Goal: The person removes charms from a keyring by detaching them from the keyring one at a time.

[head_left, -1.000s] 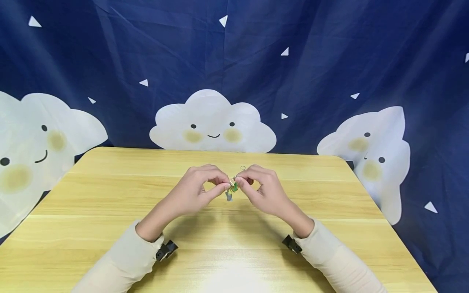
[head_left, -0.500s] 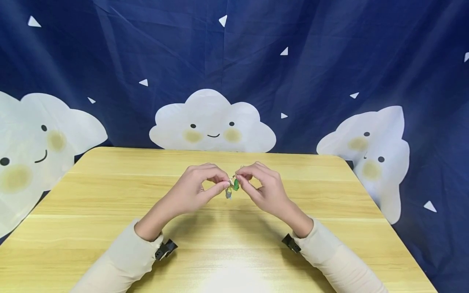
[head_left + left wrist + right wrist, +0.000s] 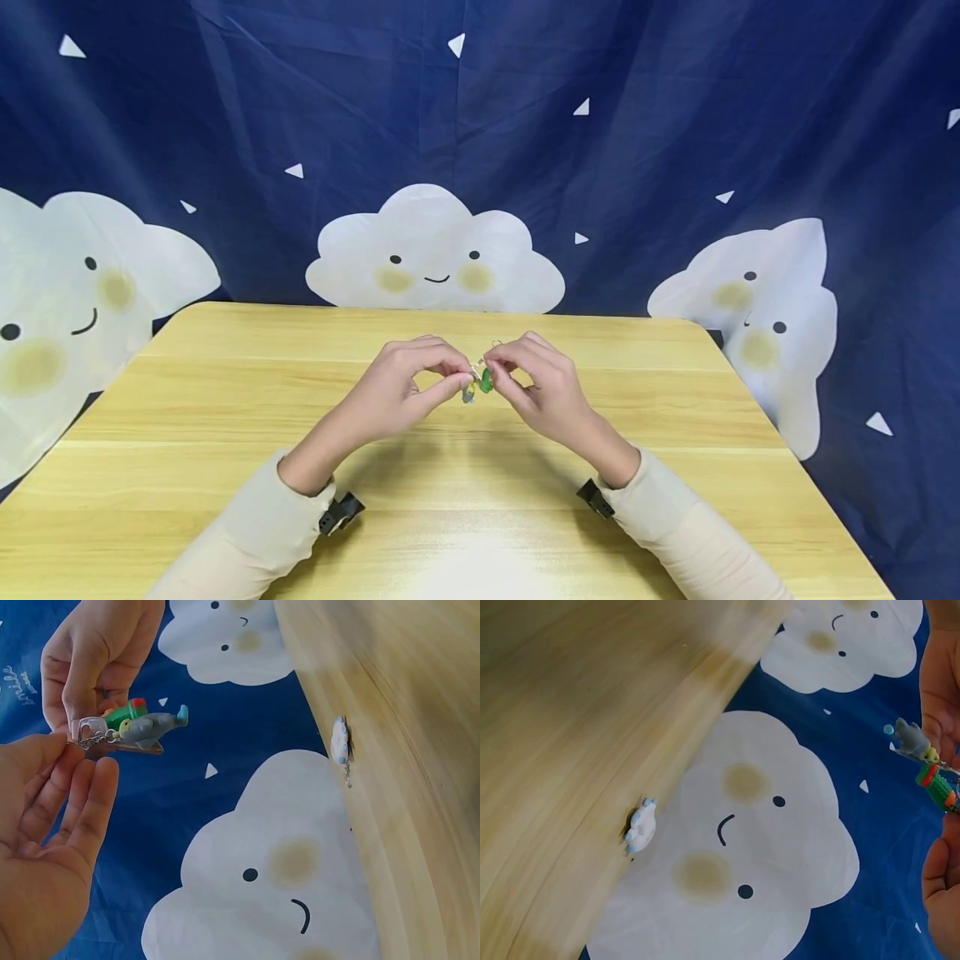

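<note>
In the head view my left hand [image 3: 405, 383] and right hand [image 3: 536, 383] meet above the middle of the table, fingertips nearly touching. The left thumb and forefinger pinch the metal end of a keychain [image 3: 94, 741]. From its short chain hangs a small grey figure charm [image 3: 150, 729] with a yellow top and a blue tip. Beside it is a green charm [image 3: 486, 381] with a red band, close to the right thumb and forefinger, which pinch its metal fitting. Fingers hide how the metal parts join.
A white and light-blue charm [image 3: 641, 826] with a short chain lies on the wooden table [image 3: 480, 500], beyond the hands. A dark blue curtain [image 3: 480, 100] with printed clouds hangs behind the far edge.
The green charm has shifted slightly right, away from the grey one, and turned a little in the right fingers. The left hand has hardly moved.
</note>
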The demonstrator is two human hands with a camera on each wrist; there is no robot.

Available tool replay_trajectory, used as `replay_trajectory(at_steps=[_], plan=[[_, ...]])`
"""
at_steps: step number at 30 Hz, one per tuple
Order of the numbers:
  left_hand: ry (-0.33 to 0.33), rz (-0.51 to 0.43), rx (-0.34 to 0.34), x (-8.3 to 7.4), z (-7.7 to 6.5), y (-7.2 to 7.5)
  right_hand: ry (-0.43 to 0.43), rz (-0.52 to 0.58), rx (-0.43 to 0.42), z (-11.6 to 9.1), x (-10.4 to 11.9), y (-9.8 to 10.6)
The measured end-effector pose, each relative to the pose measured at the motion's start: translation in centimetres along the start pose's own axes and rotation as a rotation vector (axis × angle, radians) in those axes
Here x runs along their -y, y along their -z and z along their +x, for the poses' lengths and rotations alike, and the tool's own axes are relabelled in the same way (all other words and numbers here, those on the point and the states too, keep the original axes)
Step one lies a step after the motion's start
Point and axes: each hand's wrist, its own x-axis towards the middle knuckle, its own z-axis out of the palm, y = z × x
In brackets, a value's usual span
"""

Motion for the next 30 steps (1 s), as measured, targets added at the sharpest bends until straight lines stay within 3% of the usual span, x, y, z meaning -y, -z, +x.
replay_trajectory(at_steps=[7,14,21,30], plan=[[0.058,0.015,-0.032,0.0,-0.1,-0.3,-0.042,-0.016,0.012,0.0,0.2,0.0],[0.077,0.106,-0.099,0.0,-0.1,-1.0,-0.014,-0.037,0.019,0.0,0.2,0.0],[-0.002,0.302,-0.130,-0.2,-0.1,-1.4,0.017,-0.051,0.037,0.0,0.3,-0.3],[-0.145,0.448,-0.154,-0.2,-0.1,-1.7,0.019,-0.052,0.032,0.0,0.4,-0.4]])
